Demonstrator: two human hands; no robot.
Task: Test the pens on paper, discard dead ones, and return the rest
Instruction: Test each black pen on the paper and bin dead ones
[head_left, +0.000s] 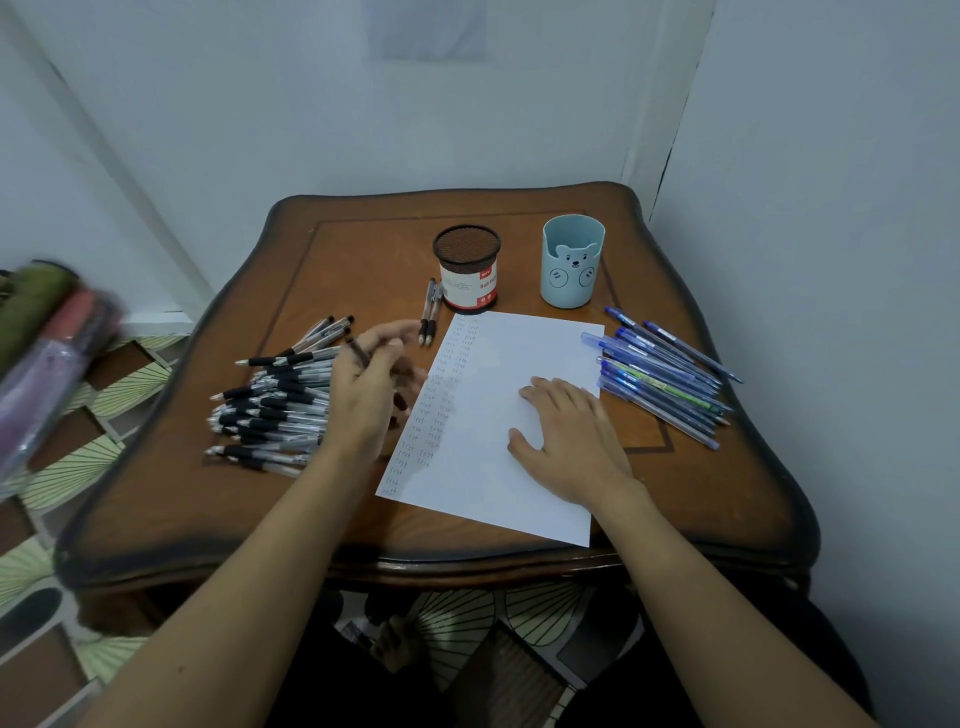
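Pressing the paper (519, 353) flat at centre frame with our spread right hand (571, 441), we pinch a pen (358, 353) in our left hand (371, 395); two test columns are written, yet the mesh cup (467, 260) and bear cup (571, 265) seemingly hold none.

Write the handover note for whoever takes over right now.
Left hand grips a black pen beside the black pen pile. Right hand lies flat on the paper.
Two black pens lie by the mesh holder; blue pens lie right of the paper, near the bear cup.
Done: two columns of test marks along the paper's left edge.
Left: likely more testing; neither holder shows pens.
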